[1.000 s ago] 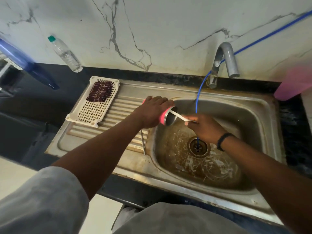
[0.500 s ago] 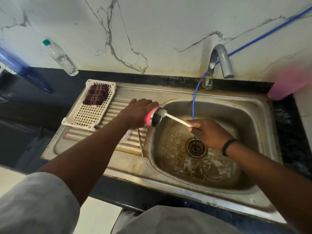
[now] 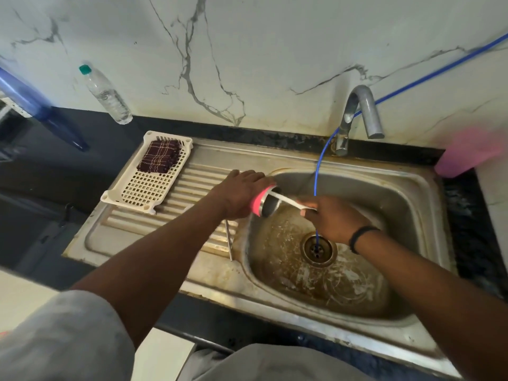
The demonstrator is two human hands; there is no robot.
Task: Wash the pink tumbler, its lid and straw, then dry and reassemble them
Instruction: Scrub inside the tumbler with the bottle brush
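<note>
My left hand [image 3: 242, 195] grips the pink tumbler [image 3: 261, 202] on its side at the left rim of the sink basin [image 3: 412, 204], its steel mouth turned to the right. My right hand [image 3: 334, 217] holds the white handle of a bottle brush [image 3: 288, 200], and the brush head is inside the tumbler's mouth. A thin metal straw [image 3: 228, 240] lies on the ribbed drainboard just under my left wrist. The lid is not visible.
A white slotted tray [image 3: 137, 188] with a folded dark checked cloth [image 3: 159, 159] sits on the drainboard. A blue hose [image 3: 319, 171] runs past the tap [image 3: 357, 116] into the drain [image 3: 319, 248]. A water bottle [image 3: 105, 94] and a pink container [image 3: 472, 152] stand on the dark counter.
The brush head, which was out at the tumbler's mouth half a second ago, has gone back inside. Both hands stay at the left rim of the basin.
</note>
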